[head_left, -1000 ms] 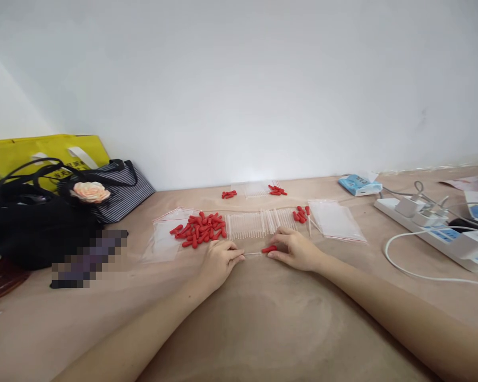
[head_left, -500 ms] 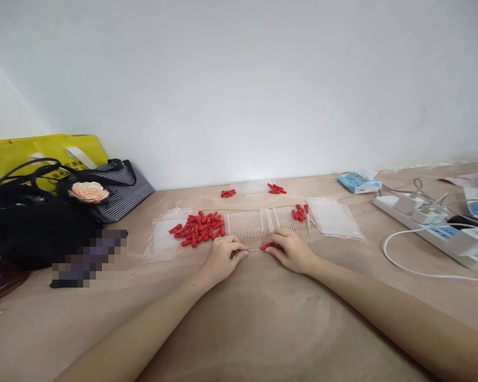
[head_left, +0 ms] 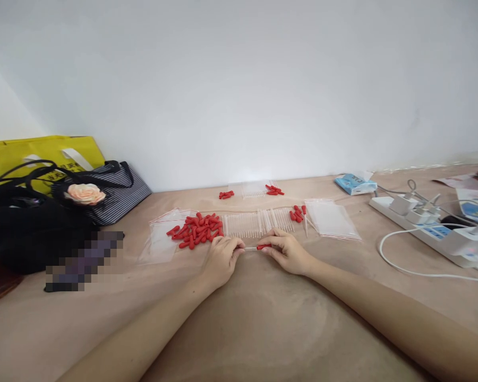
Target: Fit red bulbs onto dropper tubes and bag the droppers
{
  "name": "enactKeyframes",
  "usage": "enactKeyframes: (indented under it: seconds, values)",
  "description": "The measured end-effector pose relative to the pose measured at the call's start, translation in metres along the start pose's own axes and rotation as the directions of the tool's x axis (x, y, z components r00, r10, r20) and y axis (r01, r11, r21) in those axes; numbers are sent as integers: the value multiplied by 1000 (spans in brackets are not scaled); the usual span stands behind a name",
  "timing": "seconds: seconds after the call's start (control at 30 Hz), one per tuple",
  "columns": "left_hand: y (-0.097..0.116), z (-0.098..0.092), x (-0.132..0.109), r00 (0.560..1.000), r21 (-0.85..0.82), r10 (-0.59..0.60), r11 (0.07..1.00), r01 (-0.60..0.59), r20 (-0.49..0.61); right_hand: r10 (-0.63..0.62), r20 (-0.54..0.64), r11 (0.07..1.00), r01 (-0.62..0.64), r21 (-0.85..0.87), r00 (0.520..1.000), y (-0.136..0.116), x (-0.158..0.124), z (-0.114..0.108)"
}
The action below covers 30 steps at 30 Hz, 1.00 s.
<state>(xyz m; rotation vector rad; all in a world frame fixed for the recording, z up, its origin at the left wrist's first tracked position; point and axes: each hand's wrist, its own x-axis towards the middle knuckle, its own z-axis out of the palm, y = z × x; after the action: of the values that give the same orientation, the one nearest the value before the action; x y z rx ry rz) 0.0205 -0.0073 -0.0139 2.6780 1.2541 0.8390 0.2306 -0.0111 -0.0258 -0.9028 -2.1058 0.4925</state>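
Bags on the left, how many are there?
3: a yellow bag at the back, a striped bag to its right, a black bag in front; more may be hidden.

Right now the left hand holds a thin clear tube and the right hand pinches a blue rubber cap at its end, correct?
Not quite: the cap is red, not blue. The head view shows the left hand holding the thin clear tube and the right hand pinching a red rubber cap at its end.
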Motion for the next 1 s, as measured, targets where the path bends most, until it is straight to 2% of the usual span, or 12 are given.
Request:
enactKeyframes:
  seconds: [0.3, 0.5, 0.87, 1.0]
  values:
    - [-1, 1, 1, 974, -2, 208, 978, -209, -95, -44, 21, 998, 43, 49, 999, -3, 1, -4]
    - [-3, 5, 0, 963, -21, 235, 971, -239, -128, -68, 58, 995, 72, -65, 996, -1, 0, -4]
    - [1, 7, -3, 927, -11, 345, 937, -350, -145, -139, 48, 990, 138, 21, 989, -7, -3, -1]
    - [5, 6, -3, 920, 8, 361, 931, -364, -149, -158, -4, 987, 158, 17, 987, -7, -5, 1]
